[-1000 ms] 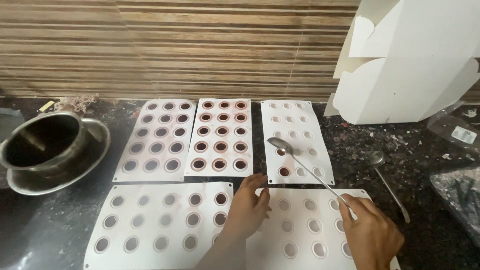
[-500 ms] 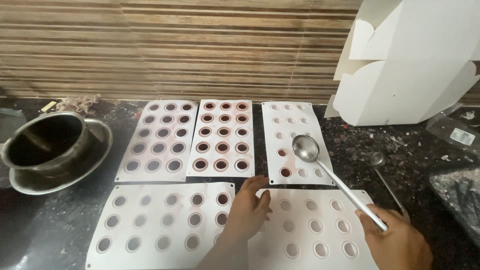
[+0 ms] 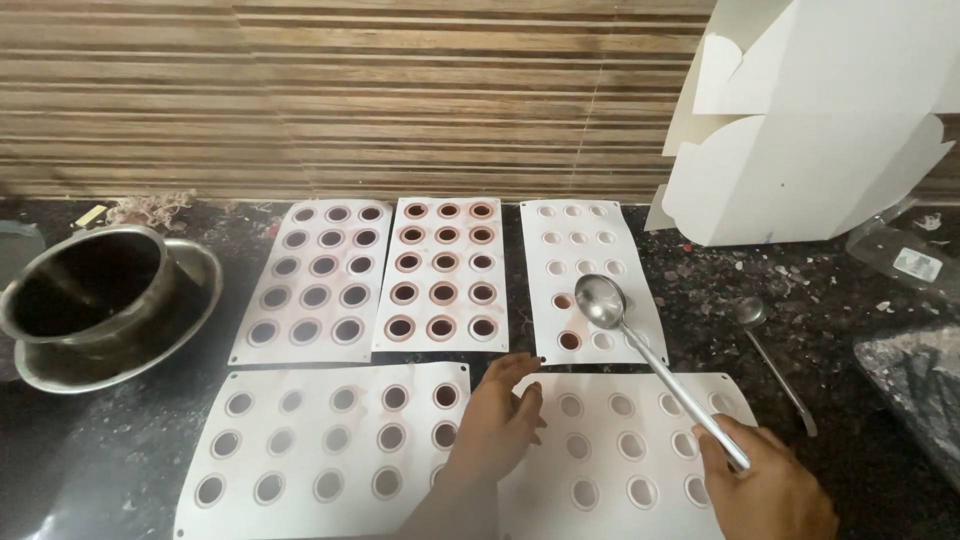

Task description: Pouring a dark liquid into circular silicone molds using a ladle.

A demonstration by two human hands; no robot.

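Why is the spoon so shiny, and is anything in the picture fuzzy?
In the head view, the ladle in the right hand catches a bright glint in its bowl; the steel pot gleams along its rim; the left hand looks slightly soft, while the white moulds stay sharp.

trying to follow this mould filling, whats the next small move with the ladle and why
Probably carry the ladle left to the steel pot for a refill. Its bowl looks empty in the right hand, hovering over the upper right mould, where only two cavities hold brown filling. The left hand rests between the lower moulds.
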